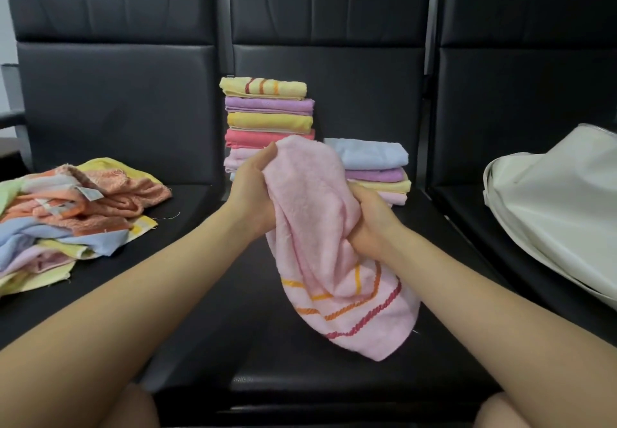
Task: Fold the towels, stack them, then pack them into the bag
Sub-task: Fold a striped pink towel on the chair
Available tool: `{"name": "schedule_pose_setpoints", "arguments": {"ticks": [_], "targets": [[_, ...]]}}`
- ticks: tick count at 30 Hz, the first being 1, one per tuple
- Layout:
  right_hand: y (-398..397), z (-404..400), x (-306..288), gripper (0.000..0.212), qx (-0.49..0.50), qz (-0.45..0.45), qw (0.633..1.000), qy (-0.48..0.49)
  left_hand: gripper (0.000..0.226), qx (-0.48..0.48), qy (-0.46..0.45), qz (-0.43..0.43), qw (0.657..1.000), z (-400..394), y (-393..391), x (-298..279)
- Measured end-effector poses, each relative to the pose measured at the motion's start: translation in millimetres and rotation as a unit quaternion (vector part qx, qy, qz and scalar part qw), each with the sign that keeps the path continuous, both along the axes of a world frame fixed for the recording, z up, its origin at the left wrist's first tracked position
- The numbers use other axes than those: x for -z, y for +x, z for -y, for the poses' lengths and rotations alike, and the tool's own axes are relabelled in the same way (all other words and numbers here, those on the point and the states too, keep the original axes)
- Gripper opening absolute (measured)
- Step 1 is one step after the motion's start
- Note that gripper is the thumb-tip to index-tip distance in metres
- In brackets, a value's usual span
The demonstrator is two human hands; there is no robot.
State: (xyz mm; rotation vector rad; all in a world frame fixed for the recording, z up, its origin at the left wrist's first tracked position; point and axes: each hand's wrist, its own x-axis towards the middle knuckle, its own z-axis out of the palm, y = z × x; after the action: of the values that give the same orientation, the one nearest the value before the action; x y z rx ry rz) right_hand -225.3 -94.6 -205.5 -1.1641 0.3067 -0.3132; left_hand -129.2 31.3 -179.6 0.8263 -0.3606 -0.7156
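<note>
A pink towel (320,227) with orange and red stripes near its lower edge hangs bunched over the middle seat. My left hand (253,190) grips its upper left part, and my right hand (370,220) grips its right side lower down. Behind them stands a tall stack of folded towels (267,110) with a striped yellow one on top. A shorter stack (374,167) with a light blue towel on top sits to its right. A loose heap of unfolded towels (66,213) lies on the left seat. The white bag (561,207) rests on the right seat.
Everything sits on a row of black padded seats (200,294) with tall backrests (117,93). Narrow gaps separate the seats. My knees show at the bottom edge of the view.
</note>
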Motion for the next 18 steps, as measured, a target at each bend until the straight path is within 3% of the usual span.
{"name": "schedule_pose_setpoints", "arguments": {"ticks": [3,5,7,9,12,18], "targets": [[3,15,-9,0.022,0.100,-0.015,0.995,0.009,0.036,-0.039,0.100,0.058,0.993,-4,14,0],[1,32,-11,0.016,0.199,-0.023,0.980,0.015,0.035,-0.081,0.218,0.110,0.966,-9,27,2],[-4,48,-12,0.023,0.229,0.000,0.973,0.037,0.025,-0.085,0.293,0.156,0.940,-14,36,5],[-9,58,-12,0.022,0.248,-0.013,0.968,0.025,0.022,-0.096,0.324,0.173,0.925,-19,42,9],[-9,72,-6,0.014,0.272,-0.020,0.961,0.035,0.039,-0.120,0.343,0.162,0.917,-21,55,19],[-21,89,5,0.014,0.311,0.037,0.945,0.097,0.033,-0.248,0.332,0.132,0.901,-27,78,35]]}}
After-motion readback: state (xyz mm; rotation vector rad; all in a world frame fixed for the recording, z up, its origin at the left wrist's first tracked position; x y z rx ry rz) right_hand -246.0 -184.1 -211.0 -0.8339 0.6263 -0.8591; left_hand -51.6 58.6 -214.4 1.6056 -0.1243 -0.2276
